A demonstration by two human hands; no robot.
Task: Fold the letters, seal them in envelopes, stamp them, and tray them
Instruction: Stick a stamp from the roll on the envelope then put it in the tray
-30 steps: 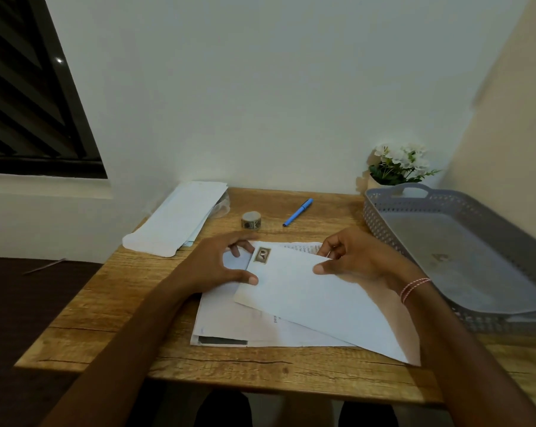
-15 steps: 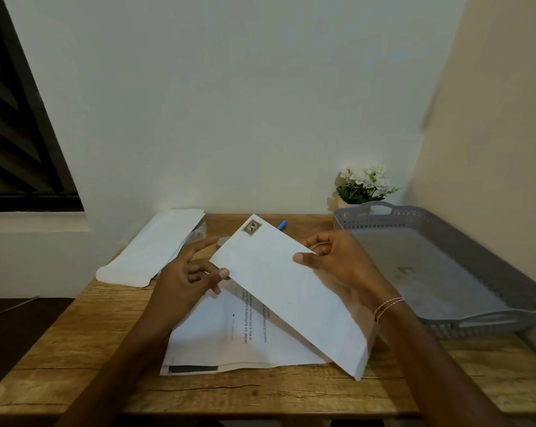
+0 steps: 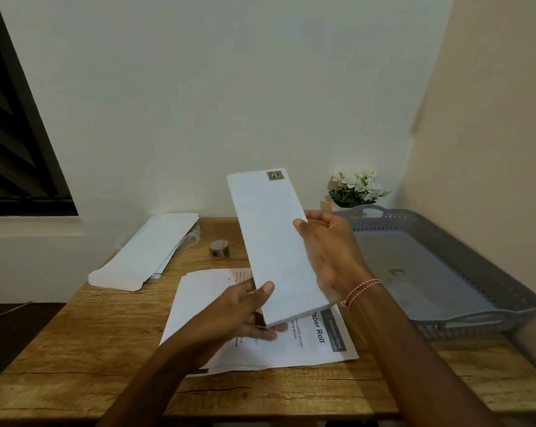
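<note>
A white envelope stands almost upright in the air above the table, with a brown stamp at its top right corner. My right hand grips its right edge, thumb on the front. My left hand holds its bottom left corner, thumb on the front and fingers beneath. Printed letter sheets lie flat on the wooden table under both hands. The grey plastic tray sits to the right of the envelope.
A pile of blank envelopes lies at the table's back left. A roll of stamps stands behind the letters. A small pot of white flowers stands in the back corner beside the tray. Walls close the back and right.
The stamped envelope has been lifted off the letters and swung up on end. My left hand has moved from its top left down to its bottom corner. The view has tilted up.
</note>
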